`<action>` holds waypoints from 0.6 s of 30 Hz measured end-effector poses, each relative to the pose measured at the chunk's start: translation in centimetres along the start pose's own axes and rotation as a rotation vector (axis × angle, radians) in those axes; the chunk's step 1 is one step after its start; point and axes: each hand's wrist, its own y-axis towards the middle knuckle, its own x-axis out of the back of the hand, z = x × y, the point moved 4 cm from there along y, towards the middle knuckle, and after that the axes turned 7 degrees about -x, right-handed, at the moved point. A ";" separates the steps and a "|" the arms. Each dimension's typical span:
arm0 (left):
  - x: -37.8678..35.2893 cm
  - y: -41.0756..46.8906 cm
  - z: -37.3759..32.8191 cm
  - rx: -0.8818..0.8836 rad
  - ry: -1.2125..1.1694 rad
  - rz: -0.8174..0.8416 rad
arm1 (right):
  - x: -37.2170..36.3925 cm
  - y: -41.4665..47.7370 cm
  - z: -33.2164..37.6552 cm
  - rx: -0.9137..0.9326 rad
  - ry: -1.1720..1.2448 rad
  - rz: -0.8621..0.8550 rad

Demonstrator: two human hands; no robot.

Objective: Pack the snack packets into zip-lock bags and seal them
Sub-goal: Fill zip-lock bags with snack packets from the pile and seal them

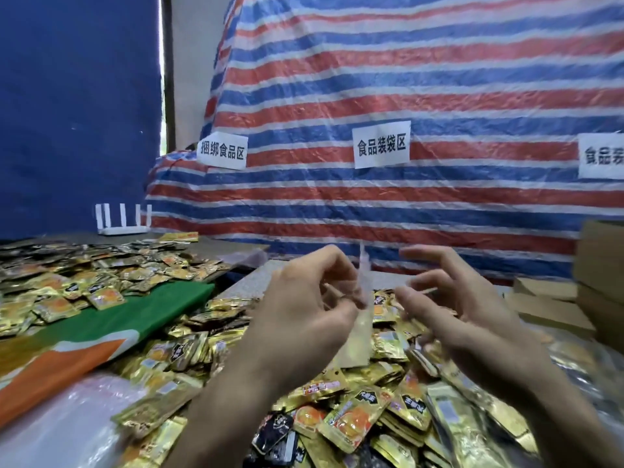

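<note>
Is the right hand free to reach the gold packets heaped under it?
Probably yes. The right hand hovers just above the snack packets with nothing between them; the left hand pinches the zip-lock bag. Whether the right also holds the bag is too blurred to tell.

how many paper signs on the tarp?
3: left sign at the left edge of the tarp, middle sign at centre, right sign cut by the frame. More may be hidden.

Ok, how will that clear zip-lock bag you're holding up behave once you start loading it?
Probably floppy: the zip-lock bag hangs limp from the fingers of the left hand, so its mouth likely won't stay open unaided. Likely very light and thin: the snack packets seem to show through it. Its smooth film may slip.
</note>
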 end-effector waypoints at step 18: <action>-2.5 0.9 7.5 0.326 -0.154 0.210 | -1.0 0.0 -1.5 -0.353 -0.089 0.410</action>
